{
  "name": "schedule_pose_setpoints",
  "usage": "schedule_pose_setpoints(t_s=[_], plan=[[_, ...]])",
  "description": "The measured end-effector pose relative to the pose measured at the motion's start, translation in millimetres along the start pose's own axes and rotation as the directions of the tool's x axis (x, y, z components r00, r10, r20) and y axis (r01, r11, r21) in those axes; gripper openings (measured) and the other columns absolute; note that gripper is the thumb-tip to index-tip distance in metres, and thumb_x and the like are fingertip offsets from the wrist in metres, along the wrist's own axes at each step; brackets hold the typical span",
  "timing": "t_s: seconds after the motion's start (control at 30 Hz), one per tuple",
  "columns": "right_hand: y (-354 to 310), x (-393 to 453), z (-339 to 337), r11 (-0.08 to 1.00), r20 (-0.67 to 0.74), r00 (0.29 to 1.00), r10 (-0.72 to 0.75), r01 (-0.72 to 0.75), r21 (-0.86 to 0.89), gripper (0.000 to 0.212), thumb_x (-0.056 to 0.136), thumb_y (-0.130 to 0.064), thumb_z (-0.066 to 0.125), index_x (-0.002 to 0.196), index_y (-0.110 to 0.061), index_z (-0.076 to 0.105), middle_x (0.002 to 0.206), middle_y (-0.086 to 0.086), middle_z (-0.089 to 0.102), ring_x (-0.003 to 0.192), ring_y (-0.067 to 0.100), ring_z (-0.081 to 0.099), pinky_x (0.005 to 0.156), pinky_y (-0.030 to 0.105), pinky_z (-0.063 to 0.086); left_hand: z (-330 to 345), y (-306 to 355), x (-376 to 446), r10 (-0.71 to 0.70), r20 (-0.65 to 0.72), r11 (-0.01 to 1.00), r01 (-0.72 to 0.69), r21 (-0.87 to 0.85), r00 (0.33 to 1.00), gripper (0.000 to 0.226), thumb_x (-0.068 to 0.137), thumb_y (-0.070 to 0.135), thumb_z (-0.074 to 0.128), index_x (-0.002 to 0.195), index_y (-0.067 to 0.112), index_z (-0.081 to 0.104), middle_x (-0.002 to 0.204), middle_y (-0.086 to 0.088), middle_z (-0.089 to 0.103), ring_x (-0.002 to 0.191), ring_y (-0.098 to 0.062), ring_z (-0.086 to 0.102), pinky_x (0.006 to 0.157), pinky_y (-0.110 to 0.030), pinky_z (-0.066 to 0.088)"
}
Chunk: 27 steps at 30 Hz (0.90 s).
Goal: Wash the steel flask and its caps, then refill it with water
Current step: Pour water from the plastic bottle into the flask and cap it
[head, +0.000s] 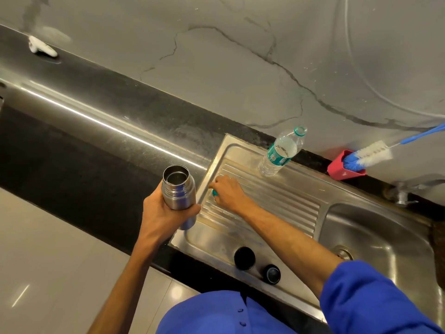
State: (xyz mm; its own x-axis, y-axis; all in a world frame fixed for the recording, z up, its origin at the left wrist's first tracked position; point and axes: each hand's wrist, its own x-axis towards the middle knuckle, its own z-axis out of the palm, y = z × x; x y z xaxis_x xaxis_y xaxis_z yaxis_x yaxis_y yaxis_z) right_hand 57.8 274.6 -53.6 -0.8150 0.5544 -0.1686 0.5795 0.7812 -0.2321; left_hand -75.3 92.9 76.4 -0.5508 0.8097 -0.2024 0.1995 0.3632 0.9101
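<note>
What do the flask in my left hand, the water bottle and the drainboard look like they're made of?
Flask: brushed steel, judging by its dull metallic sheen. Water bottle: clear thin plastic, see-through with a printed label. Drainboard: ribbed stainless steel, apparently, streaked and reflective.

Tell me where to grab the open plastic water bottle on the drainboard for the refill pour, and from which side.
Grip the plastic water bottle around its labelled middle, coming from the sink side, probably with the right hand. It stands upright and uncapped, so a side grasp keeps the mouth clear for pouring. The left hand already holds the steel flask, and the wall blocks the far side.
</note>
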Motion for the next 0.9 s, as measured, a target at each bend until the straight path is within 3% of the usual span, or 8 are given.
schedule_pose_setpoints(t_s=[0.27, 0.4, 0.53, 0.67, 0.77, 0.9], plan=[[11.0, -0.2, 6.7, 0.998, -0.021, 0.999, -0.032, 0.033, 0.058, 0.025, 0.096, -0.02, 0.067, 0.121, -0.02, 0.069, 0.115, 0.008, 0.062, 0.101, 0.023, 0.055, 0.084, 0.037, 0.046, -7.9, 0.5, -6.3, -0.005, -0.01, 1.0, 0.005, -0.01, 1.0, 0.063, 0.069, 0.008, 0.096, 0.117, 0.028, 0.06, 0.101, 0.016, 0.071, 0.095, 0.012, 0.068, 0.077, -0.003, 0.052], [16.9, 2.3, 7.5, 0.996, 0.013, 1.0, -0.002, 0.0, 0.094, 0.021, 0.093, -0.022, 0.07, 0.114, -0.018, 0.069, 0.112, 0.006, 0.065, 0.098, 0.02, 0.058, 0.084, 0.035, 0.053, -11.0, 3.6, -10.7, 0.001, -0.01, 1.0, -0.001, -0.005, 1.0, 0.063, 0.068, 0.007, 0.095, 0.111, 0.035, 0.059, 0.099, 0.038, 0.069, 0.096, 0.011, 0.068, 0.078, -0.004, 0.051], [17.1, -1.8, -13.9, 0.934, -0.069, 0.993, 0.101, -0.071, 0.351, 0.023, 0.084, -0.017, 0.077, 0.106, -0.017, 0.069, 0.099, -0.003, 0.065, 0.085, 0.011, 0.062, 0.07, 0.014, 0.042, -10.3, 8.1, -13.5, 0.017, -0.01, 1.0, -0.017, -0.004, 1.0, 0.064, 0.069, 0.006, 0.095, 0.111, 0.036, 0.058, 0.099, 0.041, 0.067, 0.096, 0.012, 0.068, 0.078, -0.003, 0.051], [23.0, -15.7, -67.9, 0.835, -0.186, 0.961, 0.203, -0.071, 0.545, 0.038, 0.082, -0.025, 0.08, 0.118, -0.018, 0.071, 0.096, -0.001, 0.068, 0.081, 0.008, 0.063, 0.071, 0.022, 0.057, -4.0, 15.0, -11.2, 0.023, 0.008, 1.0, -0.023, -0.018, 1.0, 0.063, 0.068, 0.003, 0.095, 0.108, 0.036, 0.058, 0.099, 0.037, 0.069, 0.095, 0.011, 0.068, 0.076, -0.004, 0.052], [38.2, -32.2, -115.8, 0.766, -0.297, 0.9, 0.32, -0.061, 0.64, 0.028, 0.082, -0.023, 0.084, 0.108, -0.018, 0.075, 0.091, -0.003, 0.072, 0.077, 0.003, 0.069, 0.072, 0.019, 0.061, 6.9, 21.3, -7.3, 0.025, 0.026, 0.999, -0.024, -0.037, 0.999, 0.064, 0.066, 0.002, 0.095, 0.108, 0.034, 0.06, 0.098, 0.013, 0.073, 0.093, 0.01, 0.069, 0.074, -0.006, 0.054], [73.3, -59.6, -176.4, 0.757, -0.493, 0.736, 0.464, -0.04, 0.653, 0.025, 0.08, -0.025, 0.087, 0.098, -0.016, 0.071, 0.086, -0.006, 0.075, 0.074, 0.0, 0.071, 0.07, 0.012, 0.057, 27.3, 37.9, -1.6, 0.061, 0.083, 0.998, -0.058, -0.034, 0.995, 0.063, 0.064, 0.003, 0.097, 0.108, 0.032, 0.061, 0.103, 0.008, 0.072, 0.094, 0.006, 0.07, 0.073, -0.011, 0.056]])
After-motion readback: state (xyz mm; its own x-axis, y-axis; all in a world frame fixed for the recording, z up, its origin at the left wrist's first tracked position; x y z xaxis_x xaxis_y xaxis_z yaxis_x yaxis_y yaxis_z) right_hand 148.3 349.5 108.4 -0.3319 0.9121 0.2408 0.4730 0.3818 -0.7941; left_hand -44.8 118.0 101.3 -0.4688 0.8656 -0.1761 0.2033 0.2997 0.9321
